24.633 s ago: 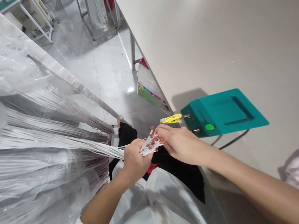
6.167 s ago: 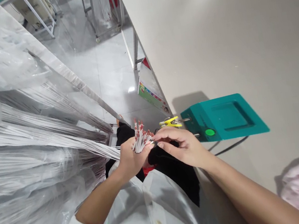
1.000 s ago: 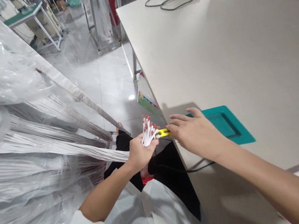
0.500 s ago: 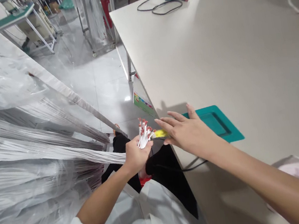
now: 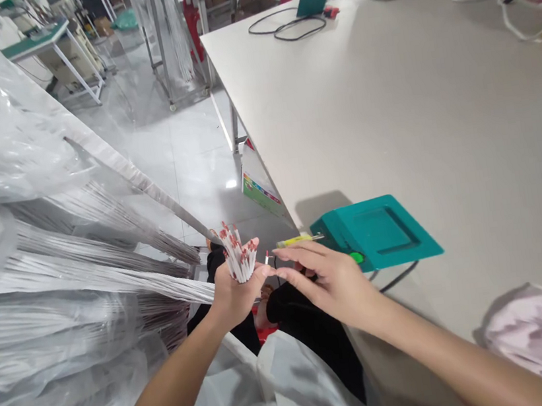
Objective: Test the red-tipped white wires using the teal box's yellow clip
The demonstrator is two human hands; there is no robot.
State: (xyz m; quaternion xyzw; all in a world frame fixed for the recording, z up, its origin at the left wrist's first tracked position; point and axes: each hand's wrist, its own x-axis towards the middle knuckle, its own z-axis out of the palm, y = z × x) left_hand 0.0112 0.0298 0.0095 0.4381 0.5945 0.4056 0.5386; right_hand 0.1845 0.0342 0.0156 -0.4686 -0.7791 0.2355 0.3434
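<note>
Since half a second earlier, your right hand (image 5: pixel 334 281) had swung from over the yellow clip (image 5: pixel 292 242) toward your left hand (image 5: pixel 234 299), baring the teal unit (image 5: pixel 372 233) and its green button (image 5: pixel 357 257). Close to your body, that left hand was clamped around the bundle of white wires (image 5: pixel 242 263), their red ends fanning out above your fist. A single red-tipped wire (image 5: pixel 267 257) stood apart from them, between your two hands. Your right thumb and forefinger faced each other across a small gap beside it; I couldn't tell whether they gripped anything. The plastic-wrapped strands (image 5: pixel 85 274) were at your left. Just beyond your right fingers was the clip, then the teal unit near the edge of the table (image 5: pixel 391 127). Farther off lay a looped black cable (image 5: pixel 299 37) and a second teal unit (image 5: pixel 312 2).
</note>
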